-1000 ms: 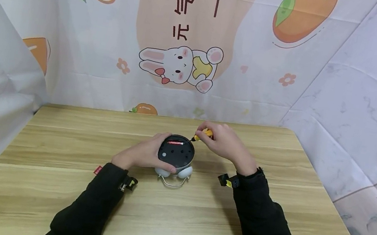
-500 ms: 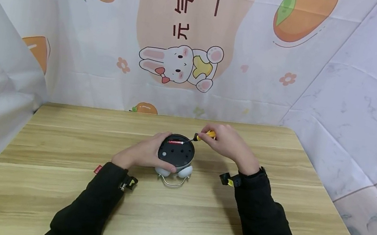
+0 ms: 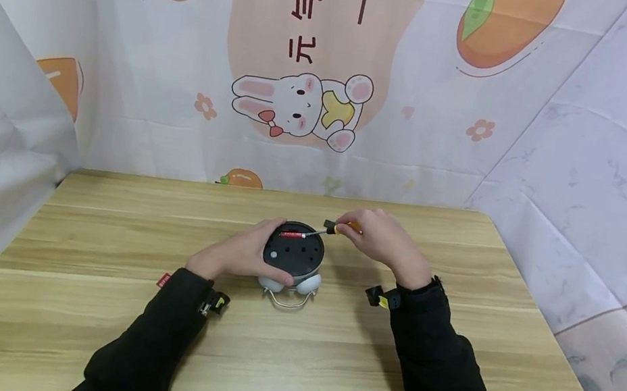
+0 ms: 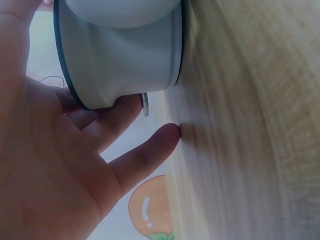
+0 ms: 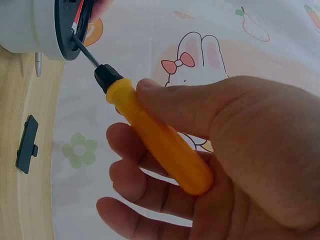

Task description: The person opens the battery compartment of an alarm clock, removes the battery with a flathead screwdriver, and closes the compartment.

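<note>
A white twin-bell alarm clock (image 3: 294, 257) lies with its black back facing up on the table. In the left wrist view, its pale side (image 4: 120, 60) stands close to the wood. My left hand (image 3: 246, 250) grips the clock by its left side, thumb near the bells. A red battery (image 3: 291, 234) shows in the slot of the back, slightly tilted. My right hand (image 3: 377, 236) holds a yellow-handled screwdriver (image 5: 157, 135) between thumb and fingers. The screwdriver's metal tip reaches the battery's right end at the slot.
A small black battery cover (image 5: 27, 145) lies on the wooden table (image 3: 274, 367), seen in the right wrist view. Printed cloth (image 3: 172, 77) hangs behind the table's far edge, and more cloth flanks both sides.
My right hand has shifted slightly right, and the screwdriver now lies at a flatter angle. The battery's right end looks a little raised. My left hand keeps its hold on the clock.
</note>
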`<action>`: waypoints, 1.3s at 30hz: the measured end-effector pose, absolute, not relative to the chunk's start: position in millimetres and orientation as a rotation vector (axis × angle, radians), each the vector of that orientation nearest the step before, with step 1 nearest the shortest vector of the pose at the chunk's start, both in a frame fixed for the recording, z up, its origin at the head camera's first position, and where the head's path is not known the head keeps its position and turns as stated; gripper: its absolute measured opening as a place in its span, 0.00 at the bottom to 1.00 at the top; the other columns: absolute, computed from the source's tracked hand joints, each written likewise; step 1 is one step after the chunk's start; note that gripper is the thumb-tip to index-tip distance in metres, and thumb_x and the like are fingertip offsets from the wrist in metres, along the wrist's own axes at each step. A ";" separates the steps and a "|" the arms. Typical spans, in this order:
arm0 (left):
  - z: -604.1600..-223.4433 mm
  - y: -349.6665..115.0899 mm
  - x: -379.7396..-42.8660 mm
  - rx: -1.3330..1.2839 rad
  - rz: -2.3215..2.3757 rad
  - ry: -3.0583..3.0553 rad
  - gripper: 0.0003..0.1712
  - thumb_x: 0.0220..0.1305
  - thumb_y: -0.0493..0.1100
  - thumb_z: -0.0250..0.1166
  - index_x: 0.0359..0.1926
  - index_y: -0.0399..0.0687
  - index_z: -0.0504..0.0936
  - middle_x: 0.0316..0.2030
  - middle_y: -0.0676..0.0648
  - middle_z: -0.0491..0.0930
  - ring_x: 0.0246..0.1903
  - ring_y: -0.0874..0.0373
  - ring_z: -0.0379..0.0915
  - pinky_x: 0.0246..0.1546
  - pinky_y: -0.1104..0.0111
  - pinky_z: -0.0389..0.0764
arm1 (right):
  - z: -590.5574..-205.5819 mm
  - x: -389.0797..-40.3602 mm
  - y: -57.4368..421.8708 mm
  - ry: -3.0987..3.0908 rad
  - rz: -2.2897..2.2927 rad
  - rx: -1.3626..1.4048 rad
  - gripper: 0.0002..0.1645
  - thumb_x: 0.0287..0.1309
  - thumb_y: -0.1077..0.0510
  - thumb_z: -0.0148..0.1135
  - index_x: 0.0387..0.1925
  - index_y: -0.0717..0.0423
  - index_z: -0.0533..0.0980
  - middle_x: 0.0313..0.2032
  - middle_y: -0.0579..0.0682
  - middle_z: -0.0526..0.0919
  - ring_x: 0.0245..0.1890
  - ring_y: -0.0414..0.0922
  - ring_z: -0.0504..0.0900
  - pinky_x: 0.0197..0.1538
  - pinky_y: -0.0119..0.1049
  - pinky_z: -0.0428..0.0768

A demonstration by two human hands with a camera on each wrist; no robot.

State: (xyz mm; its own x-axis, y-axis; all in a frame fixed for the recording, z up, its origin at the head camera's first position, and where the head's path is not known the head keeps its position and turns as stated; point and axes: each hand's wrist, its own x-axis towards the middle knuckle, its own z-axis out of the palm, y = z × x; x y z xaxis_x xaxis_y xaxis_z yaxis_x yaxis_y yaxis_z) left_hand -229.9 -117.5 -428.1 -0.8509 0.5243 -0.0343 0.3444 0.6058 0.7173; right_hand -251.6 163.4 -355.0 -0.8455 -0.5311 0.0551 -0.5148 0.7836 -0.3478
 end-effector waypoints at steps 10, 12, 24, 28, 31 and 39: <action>-428.7 -118.4 -231.5 0.705 1.080 2.587 0.73 0.42 0.71 0.80 0.80 0.48 0.52 0.68 0.48 0.64 0.63 0.54 0.65 0.62 0.54 0.72 | -357.6 -253.5 164.5 2.925 -0.510 -0.857 0.15 0.72 0.55 0.61 0.53 0.57 0.85 0.48 0.54 0.87 0.44 0.48 0.84 0.51 0.48 0.79; -428.7 -118.5 -231.6 0.704 1.078 2.588 0.73 0.42 0.71 0.80 0.80 0.47 0.51 0.68 0.47 0.64 0.63 0.54 0.65 0.62 0.54 0.72 | -358.5 -254.2 165.1 2.917 -0.511 -0.862 0.15 0.72 0.55 0.61 0.53 0.56 0.84 0.48 0.54 0.87 0.45 0.48 0.84 0.51 0.48 0.79; -429.9 -118.7 -232.1 0.690 1.082 2.577 0.73 0.42 0.71 0.80 0.80 0.47 0.51 0.69 0.47 0.63 0.63 0.53 0.65 0.62 0.54 0.71 | -362.5 -256.5 165.2 2.866 -0.486 -0.947 0.15 0.74 0.57 0.58 0.53 0.58 0.84 0.48 0.54 0.87 0.46 0.49 0.84 0.53 0.48 0.79; -429.9 -118.4 -231.7 0.681 1.088 2.570 0.73 0.42 0.71 0.79 0.80 0.49 0.51 0.68 0.48 0.64 0.63 0.54 0.65 0.62 0.54 0.72 | -363.5 -256.3 164.7 2.814 -0.501 -0.980 0.16 0.75 0.55 0.56 0.53 0.57 0.84 0.47 0.53 0.87 0.47 0.48 0.84 0.53 0.48 0.79; -429.4 -118.1 -231.1 0.677 1.095 2.563 0.71 0.42 0.71 0.79 0.79 0.52 0.52 0.68 0.49 0.64 0.62 0.54 0.65 0.62 0.55 0.72 | -364.8 -255.7 164.2 2.779 -0.523 -0.991 0.17 0.75 0.51 0.57 0.53 0.55 0.84 0.49 0.52 0.86 0.48 0.48 0.84 0.53 0.47 0.79; -428.1 -117.0 -230.3 0.679 1.093 2.562 0.70 0.43 0.70 0.79 0.79 0.53 0.52 0.66 0.49 0.65 0.61 0.55 0.65 0.61 0.55 0.72 | -365.4 -254.3 159.1 2.781 -0.524 -0.986 0.19 0.74 0.47 0.58 0.53 0.53 0.85 0.55 0.55 0.84 0.55 0.51 0.82 0.58 0.48 0.78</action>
State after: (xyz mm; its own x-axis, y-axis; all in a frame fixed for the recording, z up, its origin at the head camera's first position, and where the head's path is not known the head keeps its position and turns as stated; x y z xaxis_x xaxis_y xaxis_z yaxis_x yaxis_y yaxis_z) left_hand -230.3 -117.0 -428.1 -0.8521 0.5192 -0.0654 0.3122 0.6046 0.7328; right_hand -254.3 159.1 -365.4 -0.7739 -0.6330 -0.0198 -0.5824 0.7237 -0.3702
